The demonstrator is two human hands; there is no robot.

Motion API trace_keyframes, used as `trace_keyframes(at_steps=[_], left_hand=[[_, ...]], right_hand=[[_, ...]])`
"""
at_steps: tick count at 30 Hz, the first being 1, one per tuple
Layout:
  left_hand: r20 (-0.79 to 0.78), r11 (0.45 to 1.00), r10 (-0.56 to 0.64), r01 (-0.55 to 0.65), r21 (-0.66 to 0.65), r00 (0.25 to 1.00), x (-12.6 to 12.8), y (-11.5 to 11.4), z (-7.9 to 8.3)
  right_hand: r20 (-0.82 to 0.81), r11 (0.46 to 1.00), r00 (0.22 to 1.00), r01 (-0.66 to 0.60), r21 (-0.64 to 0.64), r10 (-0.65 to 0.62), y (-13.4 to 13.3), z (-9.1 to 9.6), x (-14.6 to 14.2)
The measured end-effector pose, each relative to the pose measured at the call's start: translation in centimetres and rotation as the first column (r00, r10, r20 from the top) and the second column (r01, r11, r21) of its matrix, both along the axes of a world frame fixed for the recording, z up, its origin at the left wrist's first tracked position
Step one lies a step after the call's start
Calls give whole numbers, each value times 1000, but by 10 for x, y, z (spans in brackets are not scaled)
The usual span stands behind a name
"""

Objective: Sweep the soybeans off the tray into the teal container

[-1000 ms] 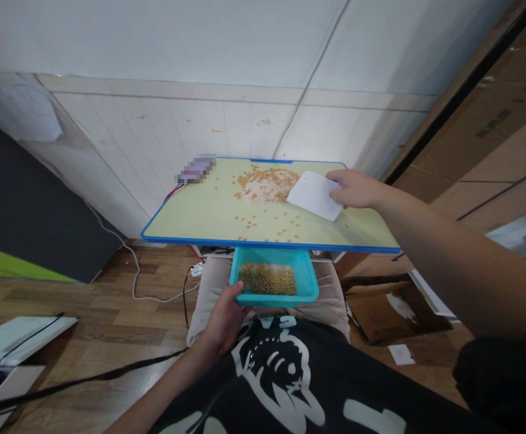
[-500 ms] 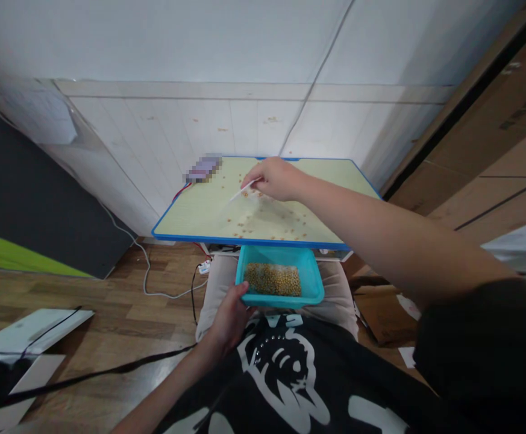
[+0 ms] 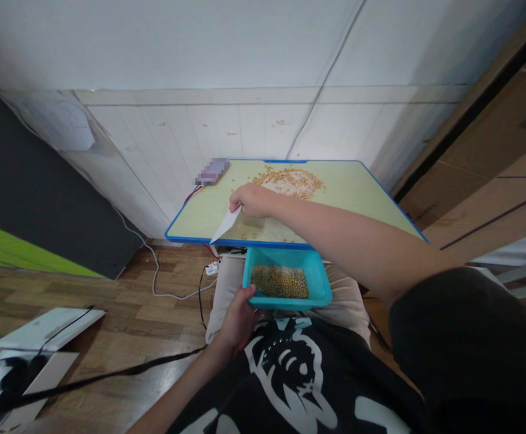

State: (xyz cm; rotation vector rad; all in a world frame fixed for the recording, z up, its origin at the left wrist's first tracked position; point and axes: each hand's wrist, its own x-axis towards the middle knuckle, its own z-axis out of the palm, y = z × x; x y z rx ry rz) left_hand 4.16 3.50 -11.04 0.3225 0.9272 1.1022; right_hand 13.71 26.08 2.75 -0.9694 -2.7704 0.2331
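Note:
My right hand pinches a white card and holds it edge-down near the front left edge of a small blue-rimmed table. A pile of yellow grains lies at the table's far middle, and a few loose grains sit beside the card. My left hand grips the left front corner of a teal tray that holds grains, just below the table's front edge over my lap.
A blurred small object with a red cable sits at the table's far left corner. White and black cables run over the wooden floor. White boards lie at the left, cardboard boxes stand at the right.
My right hand has swept the card from the table's right side across to its front left edge. The left hand stays on the tray. The camera has shifted slightly.

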Motion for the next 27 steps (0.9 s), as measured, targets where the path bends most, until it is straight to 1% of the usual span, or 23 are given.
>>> trace_keyframes(at_steps=[4, 10, 17, 22, 27], left_hand=[[16, 999, 8, -7, -39, 1000, 4, 2, -1], [12, 999, 13, -12, -34, 1000, 6, 2, -1], [-4, 999, 1, -1, -37, 1000, 4, 1, 5], [-1, 1000, -14, 14, -7, 1000, 5, 3, 2], [-25, 1000, -21, 21, 0, 999, 4, 3, -1]], right_hand=[[35, 1000, 999, -10, 22, 9, 2, 3, 15], [108, 998, 994, 29, 56, -35, -2, 8, 36], [84, 997, 996, 39, 60, -44, -6, 6, 59], [101, 995, 992, 72, 62, -78, -10, 8, 74], [69, 997, 995, 70, 39, -73, -11, 7, 90]])
